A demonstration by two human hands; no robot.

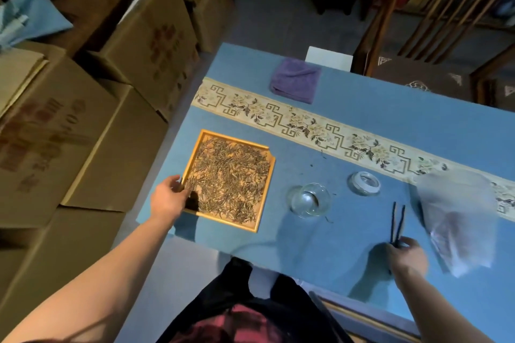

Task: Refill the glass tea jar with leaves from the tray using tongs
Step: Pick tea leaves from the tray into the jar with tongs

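Observation:
A square wooden tray (265, 193) covered with dry tea leaves (231, 178) lies on the left of the blue table. My left hand (168, 199) grips the tray's near left edge. An empty glass jar (310, 200) stands upright just right of the tray. Its round lid (364, 183) lies further right. Dark tongs (398, 224) rest on the cloth, tips pointing away from me, and my right hand (407, 256) has its fingers closed on their near end.
A clear plastic bag (459, 217) lies at the right, close to the tongs. A folded purple cloth (296, 80) sits at the far edge, beyond a patterned runner (328, 131). Cardboard boxes (83, 125) stack on the left; a wooden chair (434, 36) stands behind the table.

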